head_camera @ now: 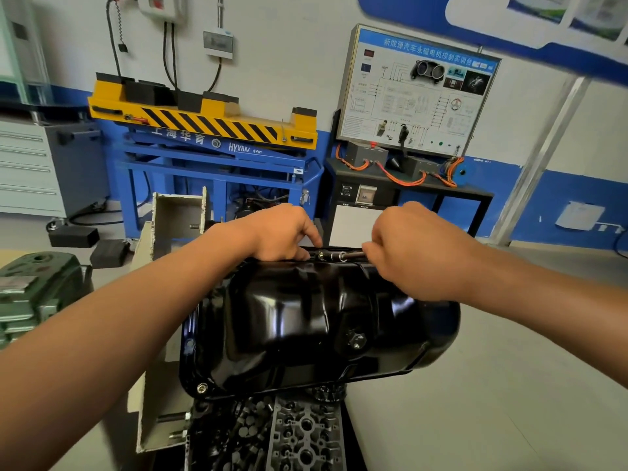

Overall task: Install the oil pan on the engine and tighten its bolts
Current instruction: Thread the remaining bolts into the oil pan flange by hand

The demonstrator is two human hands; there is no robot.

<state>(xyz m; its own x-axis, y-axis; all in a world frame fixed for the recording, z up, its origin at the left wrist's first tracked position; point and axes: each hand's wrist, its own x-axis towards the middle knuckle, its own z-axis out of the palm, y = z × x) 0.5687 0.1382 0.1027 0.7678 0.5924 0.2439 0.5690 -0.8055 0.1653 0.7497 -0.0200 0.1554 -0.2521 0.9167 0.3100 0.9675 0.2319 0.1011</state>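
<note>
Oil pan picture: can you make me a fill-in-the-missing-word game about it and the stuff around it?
1. The shiny oil pan is ___ in colour.
2. The right hand grips a socket tool at the pan's ___ edge, away from the person.
3. The lift table behind has black and ___ stripes.
Missing words: black, far, yellow.

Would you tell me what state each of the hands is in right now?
Left hand: curled at the oil pan rim; cannot be told.
Right hand: closed, holding the socket tool.
</note>
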